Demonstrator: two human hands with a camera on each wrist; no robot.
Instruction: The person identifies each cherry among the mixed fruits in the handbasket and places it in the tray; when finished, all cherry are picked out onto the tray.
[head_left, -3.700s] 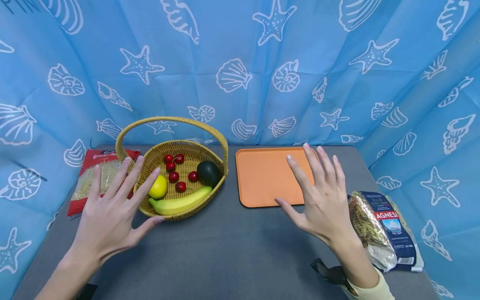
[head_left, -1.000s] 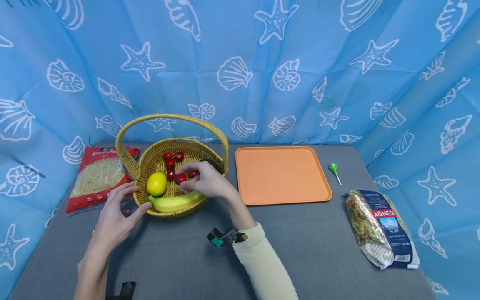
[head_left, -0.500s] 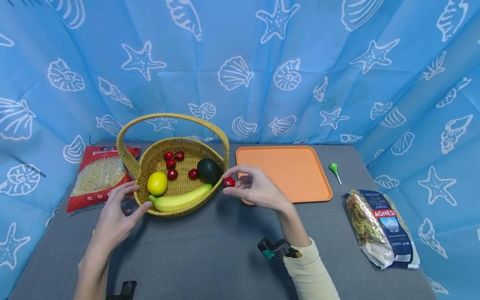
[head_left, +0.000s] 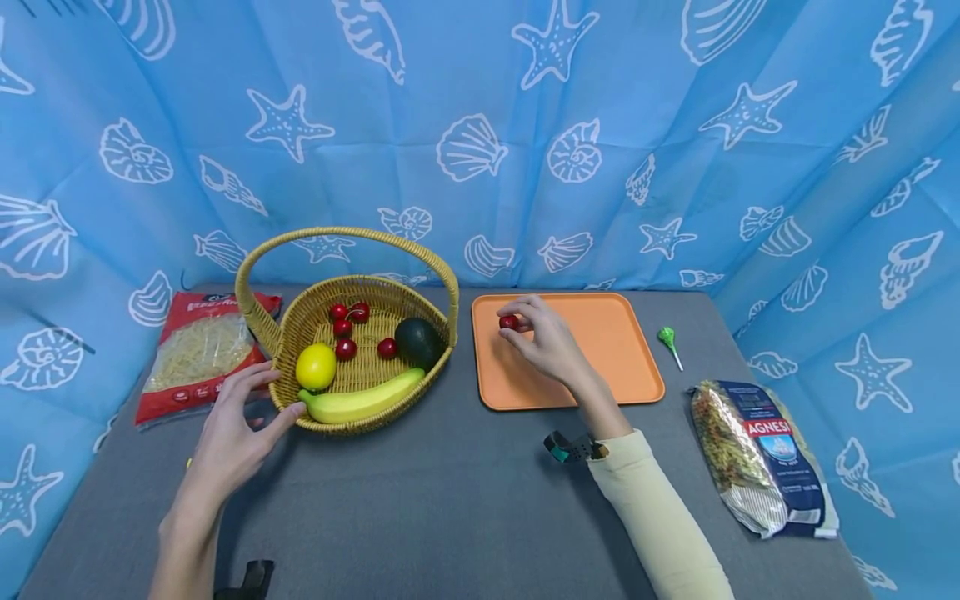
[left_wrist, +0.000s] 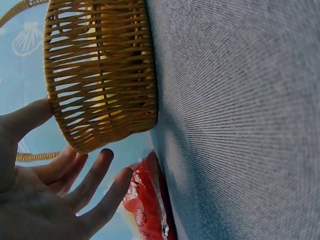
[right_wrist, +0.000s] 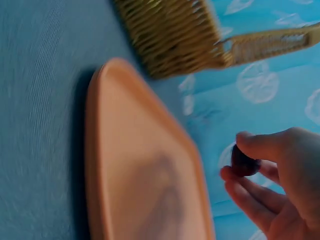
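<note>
My right hand pinches a red cherry between thumb and fingertips above the left part of the orange tray. In the right wrist view the cherry looks dark, held apart from the tray's surface. On the left, my left hand touches the rim of the wicker basket with thumb and fingers fairly straight; the left wrist view shows the thumb on the rim and two fingers off it. Inside the basket lie a lemon, a banana, an avocado and several cherries.
A red pasta bag lies left of the basket, partly behind its handle. Right of the tray are a green lollipop and a blue Agnesi pasta bag. A blue shell-patterned curtain hangs behind the grey table.
The right hand reached into the basket, took a cherry out and carried it right, over the tray. The left hand came to the basket's rim earlier and has stayed there.
</note>
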